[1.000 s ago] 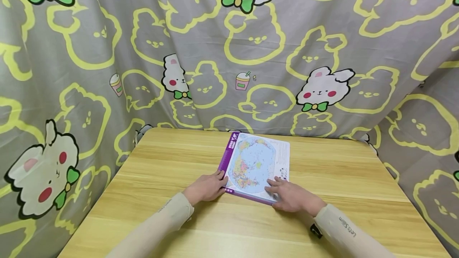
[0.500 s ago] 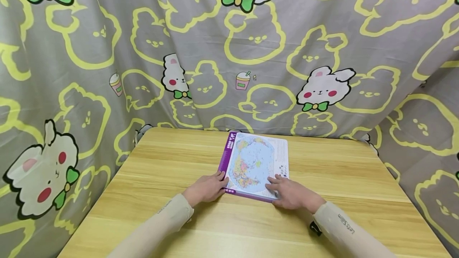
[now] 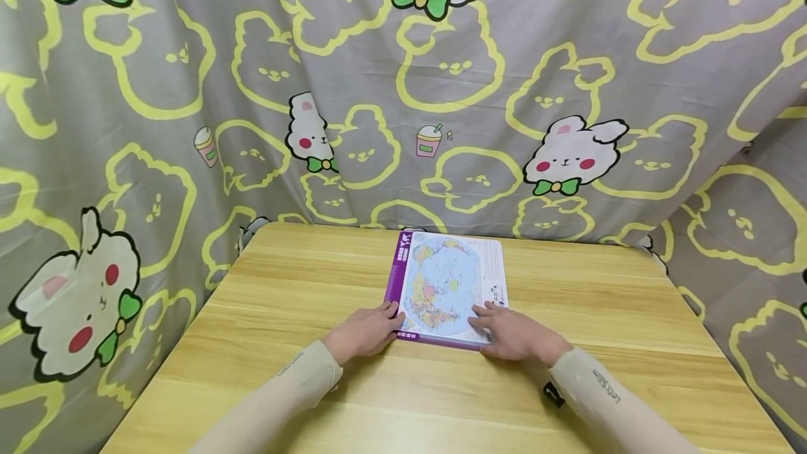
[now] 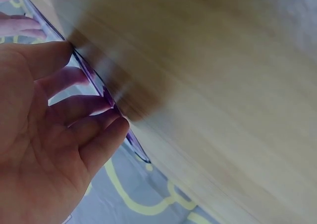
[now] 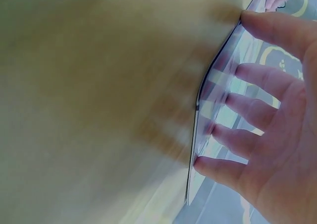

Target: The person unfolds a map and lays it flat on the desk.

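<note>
A flat rectangular board printed with a world map (image 3: 449,275) and a purple border lies on the wooden table. In the head view its map appears upside down. My left hand (image 3: 364,330) touches the near left corner, fingers along the left side and thumb at the near edge. At the near right corner my right hand (image 3: 515,331) rests its spread fingers on the top and right side, with its thumb by the near edge. Both wrist views show the left hand (image 4: 54,120) and right hand (image 5: 277,115) with extended, slightly bent fingertips against the board's thin edge.
The wooden table (image 3: 302,265) reaches back to a grey curtain (image 3: 353,76) with yellow outlines and white cartoon animals. The curtain also hangs at both sides. The board's far edge lies close to the table's back edge. A small black object (image 3: 553,394) shows under the right wrist.
The map board has turned slightly counterclockwise, its right side shifting away from me and its far end leftward. My right hand has moved a little forward; the left has barely moved.
</note>
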`<move>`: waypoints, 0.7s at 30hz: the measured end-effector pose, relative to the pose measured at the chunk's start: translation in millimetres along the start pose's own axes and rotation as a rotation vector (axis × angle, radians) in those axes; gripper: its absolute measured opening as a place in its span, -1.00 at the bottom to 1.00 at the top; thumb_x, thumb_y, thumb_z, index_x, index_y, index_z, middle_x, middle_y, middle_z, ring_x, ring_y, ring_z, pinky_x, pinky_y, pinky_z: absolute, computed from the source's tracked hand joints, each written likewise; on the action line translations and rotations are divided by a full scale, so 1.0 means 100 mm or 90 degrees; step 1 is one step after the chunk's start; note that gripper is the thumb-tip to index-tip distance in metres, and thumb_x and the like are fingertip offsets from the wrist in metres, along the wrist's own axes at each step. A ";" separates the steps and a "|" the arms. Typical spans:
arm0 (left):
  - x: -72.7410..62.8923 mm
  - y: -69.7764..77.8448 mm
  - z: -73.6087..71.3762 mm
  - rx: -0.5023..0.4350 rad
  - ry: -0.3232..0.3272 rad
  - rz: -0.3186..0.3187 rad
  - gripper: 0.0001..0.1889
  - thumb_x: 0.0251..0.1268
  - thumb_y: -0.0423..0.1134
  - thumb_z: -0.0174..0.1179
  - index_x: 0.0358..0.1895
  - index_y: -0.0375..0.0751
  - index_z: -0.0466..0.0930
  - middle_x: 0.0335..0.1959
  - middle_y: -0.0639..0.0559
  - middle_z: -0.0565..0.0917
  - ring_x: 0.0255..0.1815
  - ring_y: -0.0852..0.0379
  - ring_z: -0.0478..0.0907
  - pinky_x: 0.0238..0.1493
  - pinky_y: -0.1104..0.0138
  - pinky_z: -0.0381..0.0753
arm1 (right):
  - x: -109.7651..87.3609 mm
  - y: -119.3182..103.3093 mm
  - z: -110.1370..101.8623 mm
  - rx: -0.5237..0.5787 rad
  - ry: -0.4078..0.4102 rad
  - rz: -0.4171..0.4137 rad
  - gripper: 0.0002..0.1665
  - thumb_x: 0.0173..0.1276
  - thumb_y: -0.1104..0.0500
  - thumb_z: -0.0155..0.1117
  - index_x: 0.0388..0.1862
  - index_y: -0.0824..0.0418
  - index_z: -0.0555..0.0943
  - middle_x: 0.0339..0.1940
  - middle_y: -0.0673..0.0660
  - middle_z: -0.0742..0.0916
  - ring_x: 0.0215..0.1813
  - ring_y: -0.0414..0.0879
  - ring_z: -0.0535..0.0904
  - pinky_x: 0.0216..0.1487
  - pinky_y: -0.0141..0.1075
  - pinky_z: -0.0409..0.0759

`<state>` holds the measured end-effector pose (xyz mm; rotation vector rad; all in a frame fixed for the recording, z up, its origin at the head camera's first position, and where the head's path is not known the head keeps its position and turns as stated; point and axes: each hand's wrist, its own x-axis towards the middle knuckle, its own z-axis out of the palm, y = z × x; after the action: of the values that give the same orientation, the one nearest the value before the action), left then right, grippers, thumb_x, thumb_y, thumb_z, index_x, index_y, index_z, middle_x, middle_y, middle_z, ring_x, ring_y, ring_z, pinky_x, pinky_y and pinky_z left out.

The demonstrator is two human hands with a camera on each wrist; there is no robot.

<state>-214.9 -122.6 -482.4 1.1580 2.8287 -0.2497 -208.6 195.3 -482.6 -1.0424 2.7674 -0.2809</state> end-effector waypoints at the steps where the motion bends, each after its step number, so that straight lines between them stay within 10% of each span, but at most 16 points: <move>1: 0.00 0.01 0.00 0.001 -0.001 0.000 -0.55 0.44 -0.09 0.00 0.31 -0.13 0.37 0.33 -0.20 0.36 0.33 -0.07 0.31 0.15 0.16 0.48 | 0.00 0.01 0.00 -0.002 0.002 -0.002 -0.33 0.22 0.02 0.31 0.26 0.31 0.47 0.34 0.36 0.40 0.35 0.39 0.21 0.29 0.17 0.21; 21: 0.00 0.06 -0.01 -0.004 -0.004 -0.010 -0.54 0.43 -0.12 0.01 0.34 -0.14 0.35 0.33 -0.21 0.36 0.33 -0.09 0.31 0.17 0.16 0.45 | 0.09 0.11 -0.06 0.003 -0.022 0.013 -0.32 0.21 0.04 0.31 0.27 0.29 0.46 0.37 0.29 0.39 0.38 0.33 0.19 0.33 0.12 0.19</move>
<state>-210.7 -117.9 -482.1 1.1334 2.8324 -0.2454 -223.4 198.2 -480.3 -1.0076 2.7440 -0.2651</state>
